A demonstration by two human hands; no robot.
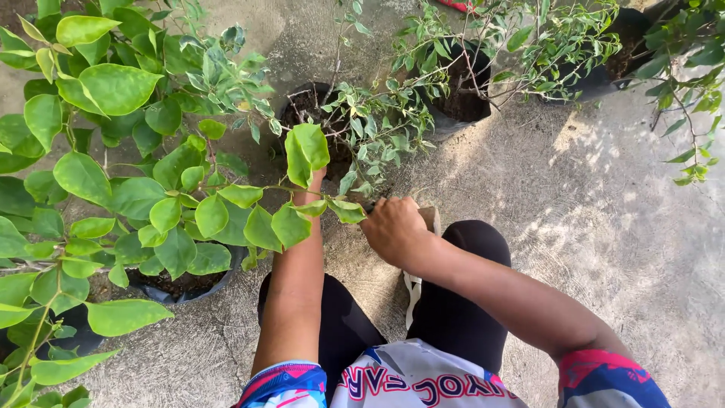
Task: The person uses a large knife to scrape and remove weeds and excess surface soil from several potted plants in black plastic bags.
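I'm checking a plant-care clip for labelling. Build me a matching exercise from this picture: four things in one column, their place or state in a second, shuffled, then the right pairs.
Things
1. right hand
2. left hand
3. large-leaved plant
4. middle black pot

Places or states
A. mostly hidden behind broad green leaves
B. fills the left side of the view
C. closed into a fist low by the thin stems, above the knees
D. holds dark soil and a thin-stemmed, small-leaved plant

Pairs: 1-C, 2-A, 3-B, 4-D
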